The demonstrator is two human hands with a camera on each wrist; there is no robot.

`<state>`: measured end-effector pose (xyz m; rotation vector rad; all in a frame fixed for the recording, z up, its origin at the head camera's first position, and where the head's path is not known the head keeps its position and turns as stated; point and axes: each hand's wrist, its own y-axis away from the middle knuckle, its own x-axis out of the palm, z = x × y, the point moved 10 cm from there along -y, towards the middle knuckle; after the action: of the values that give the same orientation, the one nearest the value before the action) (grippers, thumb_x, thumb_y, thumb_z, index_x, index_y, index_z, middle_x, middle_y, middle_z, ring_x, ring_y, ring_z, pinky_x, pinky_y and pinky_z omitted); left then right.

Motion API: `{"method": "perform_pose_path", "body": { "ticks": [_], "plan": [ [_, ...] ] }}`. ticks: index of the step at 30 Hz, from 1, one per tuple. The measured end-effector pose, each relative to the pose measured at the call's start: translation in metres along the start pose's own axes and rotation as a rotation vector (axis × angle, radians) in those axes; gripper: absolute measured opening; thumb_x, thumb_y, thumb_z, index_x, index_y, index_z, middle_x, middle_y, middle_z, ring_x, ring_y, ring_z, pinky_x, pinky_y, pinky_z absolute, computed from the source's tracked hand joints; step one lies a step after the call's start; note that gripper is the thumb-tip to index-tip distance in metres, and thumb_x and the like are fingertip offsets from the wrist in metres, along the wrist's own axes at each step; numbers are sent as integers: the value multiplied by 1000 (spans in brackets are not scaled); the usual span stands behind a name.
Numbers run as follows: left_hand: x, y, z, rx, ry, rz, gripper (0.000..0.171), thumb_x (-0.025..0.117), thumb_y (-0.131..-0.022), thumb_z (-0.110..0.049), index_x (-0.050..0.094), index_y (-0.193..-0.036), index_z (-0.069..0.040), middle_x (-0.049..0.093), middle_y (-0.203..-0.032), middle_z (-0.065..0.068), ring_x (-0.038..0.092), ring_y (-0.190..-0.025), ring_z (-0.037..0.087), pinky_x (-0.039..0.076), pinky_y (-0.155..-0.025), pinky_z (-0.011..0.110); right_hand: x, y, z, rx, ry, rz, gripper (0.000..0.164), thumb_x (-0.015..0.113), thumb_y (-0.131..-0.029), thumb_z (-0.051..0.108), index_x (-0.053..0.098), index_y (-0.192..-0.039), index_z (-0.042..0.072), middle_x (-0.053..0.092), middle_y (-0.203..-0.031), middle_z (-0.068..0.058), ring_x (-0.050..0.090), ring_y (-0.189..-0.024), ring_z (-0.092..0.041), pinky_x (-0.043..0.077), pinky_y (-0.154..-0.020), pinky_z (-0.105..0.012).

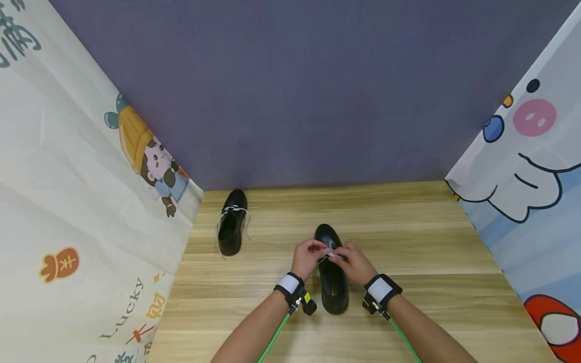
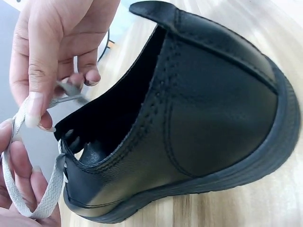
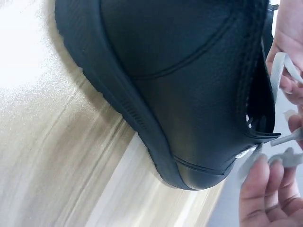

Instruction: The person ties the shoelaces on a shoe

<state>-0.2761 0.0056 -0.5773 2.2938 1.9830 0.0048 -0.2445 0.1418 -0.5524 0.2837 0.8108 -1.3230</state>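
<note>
A black leather shoe (image 1: 334,290) stands on the wooden floor, toe pointing away from me, between my two hands. Its pale grey flat shoelace (image 2: 47,201) rises from the eyelets at the front of the opening. My left hand (image 1: 307,257) pinches the lace on the left side, above the shoe's tongue area. From the right, my right hand (image 1: 356,264) pinches another part of the lace, close to the left fingertips. In the left wrist view the lace bends in a loop between the two hands. The exact crossing of the strands is hidden by fingers.
A second black shoe (image 1: 230,233) with loose pale laces stands at the far left of the wooden floor (image 1: 408,227). A grey-purple panel (image 1: 317,91) rises behind. Printed white curtains flank the left (image 1: 68,176) and right (image 1: 549,212) sides.
</note>
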Motion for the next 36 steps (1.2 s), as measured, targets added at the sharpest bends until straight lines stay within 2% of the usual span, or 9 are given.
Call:
{"method": "perform_pose_path", "body": {
  "ticks": [7, 11, 17, 25, 29, 36],
  "plan": [
    [1, 0, -5, 1, 13, 8, 9, 76, -87, -6, 72, -94, -2, 69, -91, 2, 61, -79, 10, 50, -71, 26, -10, -2, 5, 4, 69, -49, 7, 79, -86, 11, 73, -88, 7, 45, -81, -2, 39, -75, -15, 33, -64, -27],
    [1, 0, -6, 8, 24, 8, 9, 76, -87, -5, 72, -95, -1, 69, -91, 3, 61, -81, 10, 51, -73, 25, -16, -2, 9, -11, 101, -71, 7, 80, -84, 11, 74, -83, 8, 47, -77, -2, 37, -73, -13, 31, -63, -28],
    [3, 0, -8, 18, 27, 16, 8, 75, -88, -3, 73, -95, 0, 70, -92, 6, 61, -81, 11, 51, -72, 25, -16, -1, 5, 28, 83, -4, 13, 73, -92, 17, 72, -79, 12, 53, -68, 8, 42, -61, -5, 36, -55, -24],
    [7, -1, -8, 32, 30, 38, 13, 74, -88, -2, 71, -99, 5, 71, -93, 9, 63, -79, 9, 51, -71, 23, -13, 1, -6, 143, 81, 56, 12, 68, -96, 18, 73, -87, 14, 58, -72, 9, 48, -62, -7, 40, -57, -25],
    [9, 0, -9, 42, 37, 43, 14, 73, -88, -1, 70, -99, 7, 71, -93, 9, 63, -80, 10, 51, -71, 23, -13, 1, -7, 150, 56, 49, 11, 67, -97, 14, 70, -87, 12, 59, -73, 7, 50, -63, -8, 41, -56, -25],
    [13, 1, -5, 22, 35, 52, 14, 73, -89, -1, 70, -100, 7, 71, -93, 7, 63, -80, 11, 53, -72, 24, -12, 2, -8, 174, -11, 54, 11, 66, -96, 9, 66, -85, 9, 61, -73, 3, 53, -63, -8, 43, -55, -24]
  ]
}}
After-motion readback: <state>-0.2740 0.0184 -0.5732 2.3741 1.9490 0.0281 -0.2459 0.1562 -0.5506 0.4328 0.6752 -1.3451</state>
